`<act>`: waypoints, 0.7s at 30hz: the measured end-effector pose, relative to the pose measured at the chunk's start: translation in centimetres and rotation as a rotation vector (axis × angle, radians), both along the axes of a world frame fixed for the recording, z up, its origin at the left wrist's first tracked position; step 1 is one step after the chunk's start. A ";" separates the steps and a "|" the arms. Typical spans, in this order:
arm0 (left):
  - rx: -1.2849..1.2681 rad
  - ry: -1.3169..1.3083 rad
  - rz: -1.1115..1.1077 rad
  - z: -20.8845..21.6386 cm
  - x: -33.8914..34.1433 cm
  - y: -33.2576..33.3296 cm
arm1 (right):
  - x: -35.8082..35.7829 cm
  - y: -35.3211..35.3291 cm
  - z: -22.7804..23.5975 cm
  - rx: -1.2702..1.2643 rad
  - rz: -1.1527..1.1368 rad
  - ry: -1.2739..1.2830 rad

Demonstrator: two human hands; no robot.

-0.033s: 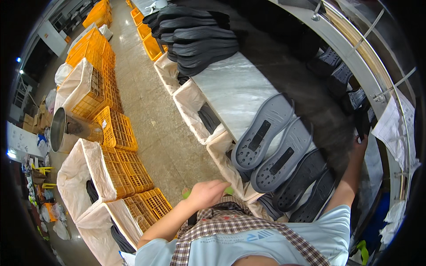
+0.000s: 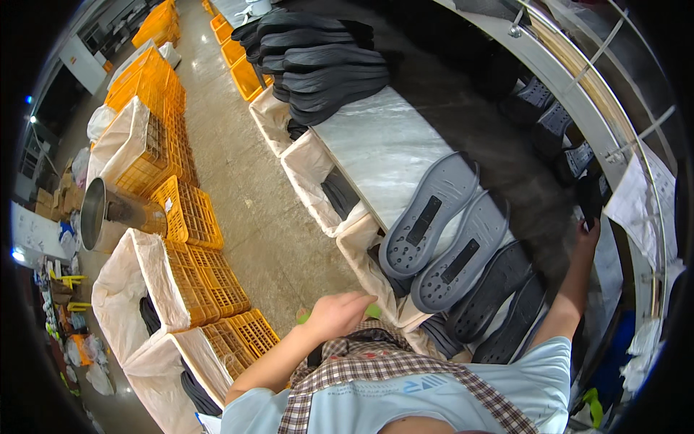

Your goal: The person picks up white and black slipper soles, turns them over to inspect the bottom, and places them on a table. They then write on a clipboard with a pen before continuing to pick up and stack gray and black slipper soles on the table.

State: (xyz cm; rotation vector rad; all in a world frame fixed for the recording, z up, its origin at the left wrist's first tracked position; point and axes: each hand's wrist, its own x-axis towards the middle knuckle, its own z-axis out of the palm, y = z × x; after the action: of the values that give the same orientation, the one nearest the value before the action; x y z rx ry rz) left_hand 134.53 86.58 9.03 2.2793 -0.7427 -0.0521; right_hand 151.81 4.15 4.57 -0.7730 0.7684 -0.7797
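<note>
- Since the earlier frame almost nothing had shifted; our left hand (image 2: 338, 312) stayed low by our checked apron (image 2: 376, 369).
- That hand was flat, fingers together, holding nothing, just beside a lined crate (image 2: 361, 249).
- Our right hand (image 2: 587, 233) reached up to a dark sole (image 2: 589, 195) on the rack; we could not tell its grip.
- Two grey soles (image 2: 444, 231) lay on the white table (image 2: 376, 145), tread up.

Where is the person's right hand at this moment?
In the head view, the right hand is stretched far right, at the dark soles on the rack, beyond the grey soles.
</note>
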 end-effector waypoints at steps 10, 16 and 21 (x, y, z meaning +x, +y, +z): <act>-0.350 0.096 -0.083 3.3 4.3 5.3 | -14.5 39.9 15.2 0.083 0.570 -0.100; -0.949 0.560 -0.048 5.4 6.2 6.2 | -18.3 64.2 15.2 0.221 0.871 -0.027; -1.520 0.896 0.181 4.3 7.4 10.3 | -20.2 75.0 12.6 -1.076 1.057 0.256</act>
State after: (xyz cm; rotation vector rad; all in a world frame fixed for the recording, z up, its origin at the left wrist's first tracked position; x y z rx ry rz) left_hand 141.97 96.86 13.35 0.6816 0.0341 -0.2843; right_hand 131.65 79.18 17.20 -2.0412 0.0006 -0.0421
